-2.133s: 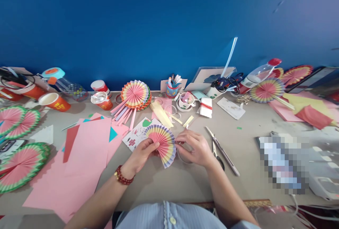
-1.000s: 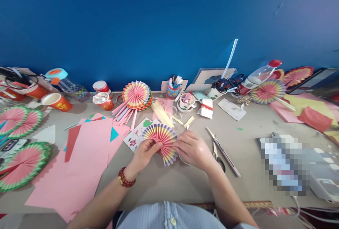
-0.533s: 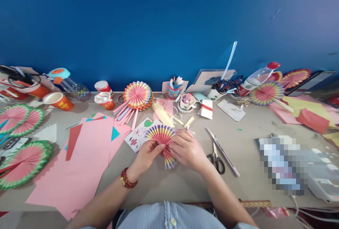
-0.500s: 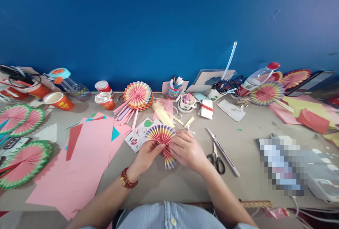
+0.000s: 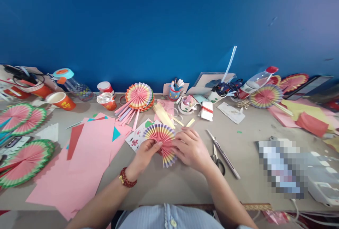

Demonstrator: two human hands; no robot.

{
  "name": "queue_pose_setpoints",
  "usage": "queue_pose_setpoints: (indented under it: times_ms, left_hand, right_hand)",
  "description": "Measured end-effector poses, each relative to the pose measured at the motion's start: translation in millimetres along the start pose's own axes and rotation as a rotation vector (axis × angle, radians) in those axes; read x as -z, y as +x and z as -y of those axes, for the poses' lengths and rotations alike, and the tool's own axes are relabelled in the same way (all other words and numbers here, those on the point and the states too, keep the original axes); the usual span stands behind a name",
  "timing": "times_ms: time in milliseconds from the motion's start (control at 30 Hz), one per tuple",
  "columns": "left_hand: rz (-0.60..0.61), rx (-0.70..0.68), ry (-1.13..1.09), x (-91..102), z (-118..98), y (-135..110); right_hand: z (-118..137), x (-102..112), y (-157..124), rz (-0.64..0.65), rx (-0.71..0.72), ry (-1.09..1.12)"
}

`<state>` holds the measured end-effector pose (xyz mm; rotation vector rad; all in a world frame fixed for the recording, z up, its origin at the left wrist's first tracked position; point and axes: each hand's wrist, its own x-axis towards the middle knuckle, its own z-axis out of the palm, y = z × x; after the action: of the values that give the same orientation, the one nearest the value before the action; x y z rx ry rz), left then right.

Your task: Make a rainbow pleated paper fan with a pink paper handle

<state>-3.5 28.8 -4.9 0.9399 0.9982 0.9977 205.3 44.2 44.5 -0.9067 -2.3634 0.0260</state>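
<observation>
A pleated paper fan point(image 5: 162, 135), pink at the centre with yellow and purple bands at its edge, is spread between my hands above the table. My left hand point(image 5: 146, 153) pinches it near its middle on the left, thumb on top. Fingers of my right hand point(image 5: 191, 148) are closed on its right side and cover part of the folds. Under the fan's left edge lies a white printed card point(image 5: 133, 140) with a red knot and green marks. Black-handled scissors point(image 5: 215, 156) and a slim grey cutter point(image 5: 226, 158) rest to the right of my right hand.
Pink paper sheets point(image 5: 90, 151) cover the left of the table, with green-edged fans point(image 5: 26, 162) beyond them. Finished round fans point(image 5: 139, 96), paper cups point(image 5: 60, 101) and a pen holder point(image 5: 174, 93) line the blue wall. A bottle point(image 5: 258, 80) leans at right.
My right hand has shifted slightly right along the fan, and the fan's lower right part looks opened wider. My left hand keeps its pinch. The view has moved a little.
</observation>
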Motion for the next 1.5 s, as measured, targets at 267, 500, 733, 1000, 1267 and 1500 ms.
queue_pose_setpoints:
  times_ms: [267,500,733,1000,1267,1500]
  left_hand:
    - [-0.008,0.063,-0.080,2.3,-6.8,0.4]
    - [-0.025,0.071,-0.105,2.7,-7.8,1.5]
    - [-0.040,0.038,-0.143,4.6,-3.6,2.9]
    - [-0.073,0.026,-0.214,7.1,2.2,4.0]
    - [-0.064,0.036,-0.276,0.7,-2.2,3.3]
    - [-0.122,0.016,-0.408,-1.8,-0.3,5.7]
  right_hand:
    - [-14.8,9.4,-5.5,-0.051,0.027,0.106]
    - [-15.1,5.1,-6.8,-0.132,0.013,0.159]
    - [-14.4,-6.7,-11.5,-0.217,-0.053,0.269]
    - [-10.0,-20.4,-19.9,-0.228,-0.303,0.624]
    - [2.4,-32.2,-17.8,-0.184,-0.394,0.780]
    - [20.2,-38.3,-11.9,-0.231,-0.462,0.818]
